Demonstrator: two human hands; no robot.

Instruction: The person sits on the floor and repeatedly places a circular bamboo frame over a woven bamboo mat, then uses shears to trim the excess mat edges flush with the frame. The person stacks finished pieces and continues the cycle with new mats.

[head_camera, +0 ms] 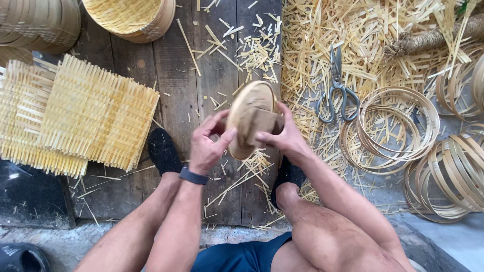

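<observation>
At the centre of the frame both hands grip a round, pale wooden disc with a brown block handle (252, 118), held on edge above the dark plank floor (186, 95). The left hand (209, 143) pinches its lower left rim, thumb pressed against the face. The right hand (282, 133) clasps the block from the right. Steel scissors (337, 88) lie to the right on bamboo offcuts (312, 35), beside thin bamboo hoops (390, 128). Woven bamboo mats (80, 116) lie at left.
</observation>
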